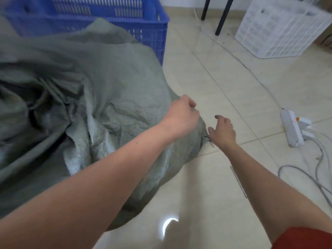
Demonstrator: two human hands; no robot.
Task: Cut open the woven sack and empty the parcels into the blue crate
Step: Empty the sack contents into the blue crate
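The woven sack (116,97) lay slumped on the tiled floor (224,83), its far side against the blue crate (152,24) at the floor's far left. Your left hand (181,115) sat over the sack's right-hand corner with fingers curled; whether they gripped the fabric could not be determined. Your right hand (222,130) hovered just beside that corner, fingers spread and holding nothing. A power strip (292,130) and a white crate (280,29) lay well apart, toward the floor's right edge.
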